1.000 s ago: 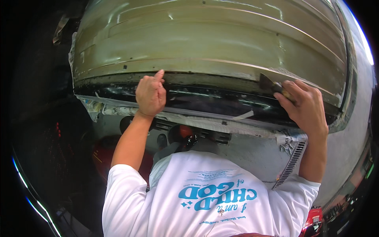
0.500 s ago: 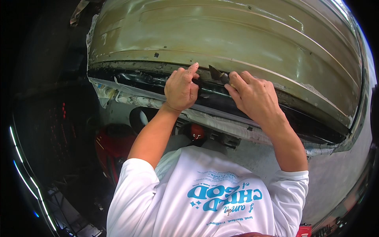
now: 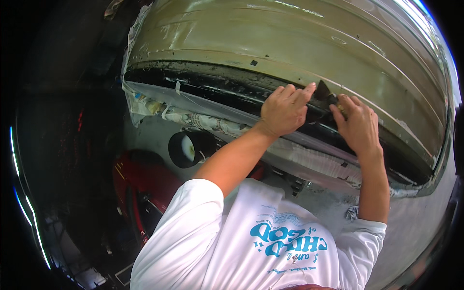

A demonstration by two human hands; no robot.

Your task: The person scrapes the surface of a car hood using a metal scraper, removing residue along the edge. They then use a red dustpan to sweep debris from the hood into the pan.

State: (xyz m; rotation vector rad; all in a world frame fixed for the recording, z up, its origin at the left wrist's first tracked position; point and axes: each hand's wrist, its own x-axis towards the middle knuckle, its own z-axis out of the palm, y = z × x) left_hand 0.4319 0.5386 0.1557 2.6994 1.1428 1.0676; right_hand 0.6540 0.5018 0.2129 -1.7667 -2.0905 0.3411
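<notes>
A dark putty knife with a broad, flat blade is gripped in my right hand. Its blade stands at the seam between the olive-green ribbed panel and the glossy black edge strip. Just left of the blade, my left hand is curled over the black strip, forefinger reaching toward the blade. Whatever its bent fingers grip is hidden. Along the seam runs a rough, dirty band with dark specks.
Below the strip hang masking sheets and newspaper. A round dark object with a pale centre and a red motorcycle-like body stand lower left. A crumpled scrap lies on the grey floor.
Both hands have moved right along the seam, the putty knife with them. The view has shifted, showing more of the red body and the round dark object.
</notes>
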